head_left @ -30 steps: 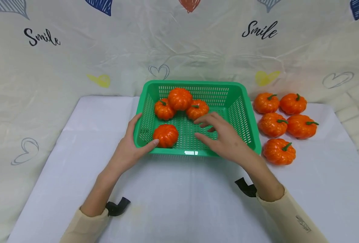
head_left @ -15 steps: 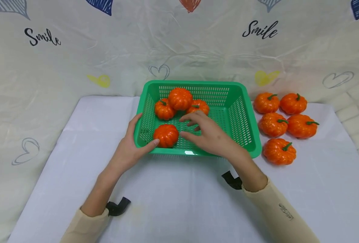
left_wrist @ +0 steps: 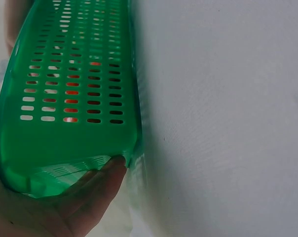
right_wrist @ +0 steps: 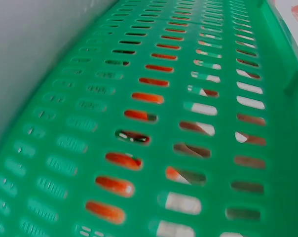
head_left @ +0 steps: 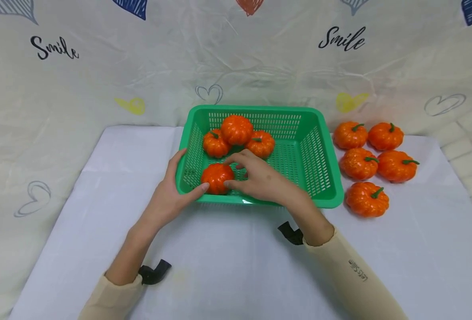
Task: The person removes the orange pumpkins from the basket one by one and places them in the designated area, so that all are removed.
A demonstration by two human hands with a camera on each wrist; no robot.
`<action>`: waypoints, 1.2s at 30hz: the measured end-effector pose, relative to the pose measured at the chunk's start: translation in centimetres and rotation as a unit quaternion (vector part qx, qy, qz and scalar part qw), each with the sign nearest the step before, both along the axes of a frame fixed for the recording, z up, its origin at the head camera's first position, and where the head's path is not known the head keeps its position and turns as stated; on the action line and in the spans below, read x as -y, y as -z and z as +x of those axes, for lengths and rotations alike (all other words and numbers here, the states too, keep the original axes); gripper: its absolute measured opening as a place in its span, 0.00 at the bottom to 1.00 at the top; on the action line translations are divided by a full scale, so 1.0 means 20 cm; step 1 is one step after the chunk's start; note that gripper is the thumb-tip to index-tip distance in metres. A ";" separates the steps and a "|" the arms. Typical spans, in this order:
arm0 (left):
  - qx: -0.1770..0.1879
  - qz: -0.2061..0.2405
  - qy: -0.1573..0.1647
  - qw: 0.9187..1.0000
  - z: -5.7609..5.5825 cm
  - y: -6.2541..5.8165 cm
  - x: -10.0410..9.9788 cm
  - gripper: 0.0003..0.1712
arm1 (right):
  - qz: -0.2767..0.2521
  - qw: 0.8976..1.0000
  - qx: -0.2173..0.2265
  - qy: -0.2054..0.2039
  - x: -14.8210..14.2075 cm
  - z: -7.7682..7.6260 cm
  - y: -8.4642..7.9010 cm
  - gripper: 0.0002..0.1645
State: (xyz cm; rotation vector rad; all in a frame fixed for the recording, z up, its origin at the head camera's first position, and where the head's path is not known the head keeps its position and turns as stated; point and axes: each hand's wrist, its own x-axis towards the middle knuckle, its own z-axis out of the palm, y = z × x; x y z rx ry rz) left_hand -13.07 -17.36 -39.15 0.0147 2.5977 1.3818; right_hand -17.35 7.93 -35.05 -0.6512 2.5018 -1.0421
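Person at work w/ both hands on a green basket, seen from the head. L hand's grip holds the basket's L end, thumb over the rim, fingers along the outer wall (cf. L wrist view). R hand's grip is inside, thumb & fingers bent but parted, at the R side of the near pumpkin; actual pressure on it can't be told, as the R wrist view shows only orange thru slots. This pumpkin sits in the near L part of the basket. Three back pumpkins cluster toward the far wall; whether the middle one rests on its neighbours is unclear. Five outer pumpkins stand on the white-covered counter, just R of the basket. Progress (judged): approx. midway, w/ 4 pumpkins in the basket, 5 out; handling of the near one looks barely begun, no lift visible.
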 end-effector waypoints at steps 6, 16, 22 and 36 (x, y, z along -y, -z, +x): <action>-0.001 0.001 0.002 1.000 0.00 0.00 0.01 0.57 | 0.016 1.000 -0.008 -0.023 0.04 -0.02 0.02 0.27; -0.002 0.004 0.005 1.000 0.00 0.00 0.00 0.57 | 0.041 0.998 0.007 -0.040 0.09 -0.03 0.05 0.31; -0.003 0.007 0.004 1.000 0.00 0.01 0.00 0.56 | 0.050 0.998 0.014 -0.023 0.11 -0.05 0.06 0.32; -0.007 0.003 0.000 1.000 0.00 0.01 0.01 0.57 | 0.027 0.995 0.038 0.088 0.08 -0.06 0.04 0.37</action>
